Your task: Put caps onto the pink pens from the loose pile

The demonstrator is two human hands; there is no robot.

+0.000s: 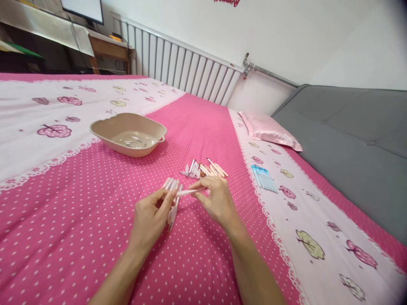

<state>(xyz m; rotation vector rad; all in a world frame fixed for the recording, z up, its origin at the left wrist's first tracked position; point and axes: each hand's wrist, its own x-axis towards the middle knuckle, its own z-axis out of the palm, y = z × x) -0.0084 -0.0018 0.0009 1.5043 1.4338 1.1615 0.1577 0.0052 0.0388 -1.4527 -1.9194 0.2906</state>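
Observation:
Between my two hands a slim pale pink pen is held level above the bed. My left hand pinches its left end, and my right hand grips the right end between thumb and fingers. Under and beside my left hand lies a bunch of pale pen barrels, partly hidden by the fingers. Just beyond my right hand sits a loose pile of small pen parts, with whitish caps on the left and peach-coloured sticks on the right.
A beige plastic basin with small white bits inside stands at the left on the pink dotted bedspread. To the right lies a row of blue-capped pens. Farther back are a pink pillow and a grey headboard.

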